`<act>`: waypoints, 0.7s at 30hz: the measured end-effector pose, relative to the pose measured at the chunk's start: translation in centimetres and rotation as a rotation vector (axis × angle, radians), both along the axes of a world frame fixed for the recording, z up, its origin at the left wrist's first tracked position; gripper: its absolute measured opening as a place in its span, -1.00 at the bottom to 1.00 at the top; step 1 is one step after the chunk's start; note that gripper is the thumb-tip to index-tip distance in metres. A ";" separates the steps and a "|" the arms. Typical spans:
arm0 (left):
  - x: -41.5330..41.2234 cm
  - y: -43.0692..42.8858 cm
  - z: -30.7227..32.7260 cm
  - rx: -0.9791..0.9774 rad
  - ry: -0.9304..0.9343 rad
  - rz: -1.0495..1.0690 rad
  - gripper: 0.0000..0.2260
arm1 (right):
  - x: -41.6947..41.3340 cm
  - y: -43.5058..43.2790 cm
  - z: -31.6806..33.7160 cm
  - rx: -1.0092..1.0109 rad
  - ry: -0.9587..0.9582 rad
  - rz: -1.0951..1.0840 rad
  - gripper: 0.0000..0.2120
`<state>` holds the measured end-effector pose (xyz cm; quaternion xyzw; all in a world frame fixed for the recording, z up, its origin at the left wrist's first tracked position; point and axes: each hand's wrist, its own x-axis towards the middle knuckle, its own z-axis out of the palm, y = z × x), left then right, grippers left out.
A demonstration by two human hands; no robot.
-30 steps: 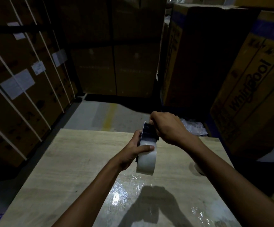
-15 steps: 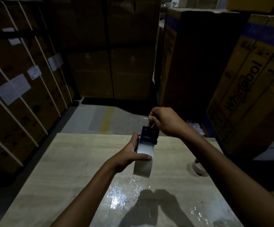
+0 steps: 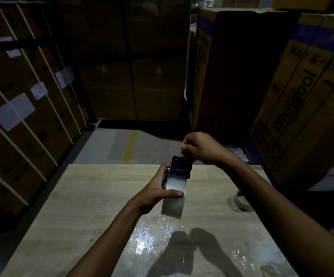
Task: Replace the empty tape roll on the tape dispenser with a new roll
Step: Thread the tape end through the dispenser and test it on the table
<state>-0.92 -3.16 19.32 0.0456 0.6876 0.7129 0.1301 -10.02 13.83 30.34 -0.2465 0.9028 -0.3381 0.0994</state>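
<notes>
A full roll of pale tape (image 3: 173, 202) sits in a dark tape dispenser (image 3: 181, 166), held edge-on above the wooden table (image 3: 94, 196). My left hand (image 3: 158, 188) wraps around the roll from the left, thumb across its face. My right hand (image 3: 199, 147) is pinched shut just above the dispenser's far end, on the tape end as far as I can see; the tape itself is too faint to make out. An empty tape core (image 3: 242, 200) lies on the table at the right, partly behind my right forearm.
Clear crinkled plastic film (image 3: 148, 236) covers the near part of the table. Tall strapped cardboard boxes (image 3: 22, 108) stand at the left, more boxes (image 3: 302, 96) at the right and back. A bare floor strip (image 3: 126, 144) lies beyond the table.
My right hand has lifted up and away from the dispenser's top, fingers pinched. The roll and my left hand have stayed at nearly the same spot.
</notes>
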 end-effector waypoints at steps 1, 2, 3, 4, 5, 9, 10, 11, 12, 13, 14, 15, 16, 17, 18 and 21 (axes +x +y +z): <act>0.1 0.0 0.1 0.001 0.010 -0.003 -0.21 | -0.1 0.0 -0.2 -0.021 -0.020 -0.006 -0.85; 0.2 0.0 0.2 0.004 0.018 -0.007 -0.21 | -0.2 0.0 -0.3 -0.037 -0.039 -0.006 -0.85; 0.3 0.0 0.3 0.009 0.025 -0.012 -0.21 | -0.4 0.1 -0.3 -0.047 -0.063 0.003 -0.85; 0.4 0.1 0.5 0.013 0.031 -0.017 -0.21 | -0.5 0.1 -0.3 -0.053 -0.099 0.017 -0.85; 0.5 0.2 0.6 0.016 0.036 -0.023 -0.22 | -0.6 0.2 -0.3 -0.055 -0.143 0.033 -0.85; 0.9 0.5 0.8 0.006 0.049 -0.026 -0.26 | -1.4 0.6 -0.6 -0.037 -0.396 0.062 -0.85; 1.0 0.7 0.8 0.005 0.049 -0.020 -0.27 | -1.5 0.6 -0.8 -0.034 -0.454 0.062 -0.85; 1.1 0.8 0.8 0.004 0.047 -0.011 -0.28 | -1.6 0.7 -1.0 -0.046 -0.504 0.058 -0.85; 1.2 1.0 0.8 0.006 0.044 -0.001 -0.28 | -1.6 0.6 -1.2 -0.059 -0.530 0.053 -0.85; 1.3 1.2 0.7 0.008 0.042 0.011 -0.29 | -1.6 0.6 -1.3 -0.062 -0.521 0.051 -0.84; 1.4 1.3 0.7 0.013 0.038 0.028 -0.29 | -1.6 0.6 -1.4 -0.051 -0.495 0.050 -0.83; 1.4 1.5 0.7 0.018 0.035 0.044 -0.29 | -1.7 0.6 -1.6 -0.038 -0.476 0.049 -0.83; 1.5 1.7 0.7 0.022 0.031 0.063 -0.28 | -1.7 0.6 -1.8 -0.024 -0.472 0.043 -0.83; 1.5 1.8 0.7 0.022 0.033 0.085 -0.27 | -1.8 0.6 -2.0 -0.016 -0.477 0.037 -0.82; 1.5 2.0 0.7 0.021 0.035 0.118 -0.27 | -1.8 0.6 -2.1 -0.011 -0.483 0.031 -0.80; 1.4 2.1 0.5 0.036 0.070 0.186 -0.17 | -2.1 0.5 -2.6 -0.009 -0.543 0.034 -0.84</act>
